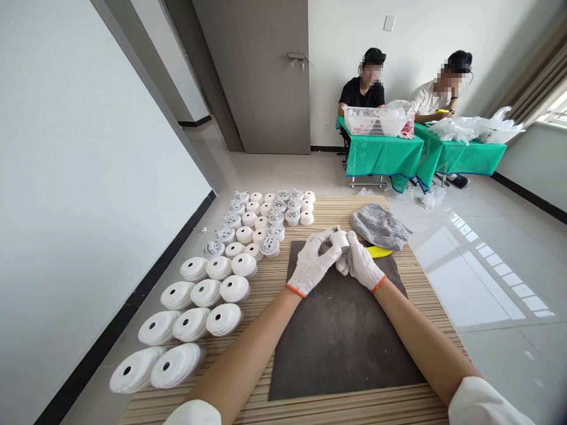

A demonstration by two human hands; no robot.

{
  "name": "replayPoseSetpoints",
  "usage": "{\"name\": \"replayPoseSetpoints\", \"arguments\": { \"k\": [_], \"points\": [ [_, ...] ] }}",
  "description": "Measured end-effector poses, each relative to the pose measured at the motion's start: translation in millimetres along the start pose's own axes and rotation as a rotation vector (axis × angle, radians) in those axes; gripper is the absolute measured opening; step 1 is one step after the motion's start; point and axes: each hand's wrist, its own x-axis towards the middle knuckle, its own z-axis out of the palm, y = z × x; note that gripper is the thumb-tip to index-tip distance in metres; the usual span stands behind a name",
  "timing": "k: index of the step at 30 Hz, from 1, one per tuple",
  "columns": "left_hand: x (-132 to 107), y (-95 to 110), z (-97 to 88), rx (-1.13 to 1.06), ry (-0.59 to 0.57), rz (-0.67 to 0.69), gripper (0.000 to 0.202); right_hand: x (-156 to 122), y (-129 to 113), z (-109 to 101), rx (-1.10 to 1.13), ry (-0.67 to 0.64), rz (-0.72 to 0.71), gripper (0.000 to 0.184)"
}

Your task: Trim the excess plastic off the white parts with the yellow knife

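Both my hands wear white knitted gloves with orange cuffs. Between them, above the far part of a dark mat (332, 336), is a small white round plastic housing (339, 241). My left hand (313, 260) closes on its left side, thumb across the near face. From the right, my right hand (361, 262) grips it with bent fingers. The gloves hide part of the housing. Right beside my right hand lie a yellow-handled tool (378, 252), its far end hidden, and a grey cloth (381, 225).
Several rows of white round housings (190, 324) fill the table's left side; some show grey undersides (213, 249). Beyond the striped tabletop (425, 313), two people sit at green-covered tables (383, 156) with a white basket (374, 121) and plastic bags (460, 128).
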Motion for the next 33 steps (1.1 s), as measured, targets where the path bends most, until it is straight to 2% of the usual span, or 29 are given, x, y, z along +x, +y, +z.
{"name": "replayPoseSetpoints", "arguments": {
  "k": [8, 11, 17, 21, 28, 33],
  "points": [
    [3.0, -8.9, 1.4, -0.012, 0.063, -0.034, 0.039, -7.2, -5.7, -0.8, -0.026, -0.024, -0.017, 0.071],
    [2.7, -9.0, -0.7, 0.016, 0.054, -0.071, 0.041, -8.4, -4.9, -2.2, -0.047, -0.031, -0.006, 0.07],
    [2.8, -5.3, -3.1, 0.128, 0.061, -0.054, 0.042, -9.4, -4.1, -2.0, -0.061, -0.062, -0.034, 0.067],
    [3.9, -5.2, -2.3, 0.137, 0.059, -0.078, 0.038, -9.3, -2.9, -1.7, -0.072, -0.08, -0.076, 0.057],
    [1.5, -5.7, -0.6, -0.003, 0.044, -0.076, 0.034, -6.7, 1.2, -2.1, -0.092, -0.078, -0.076, 0.033],
    [-0.3, -0.7, 0.3, -0.017, 0.063, -0.016, 0.033, -9.4, -2.6, -2.1, -0.092, -0.072, -0.076, 0.038]
  ]
}}
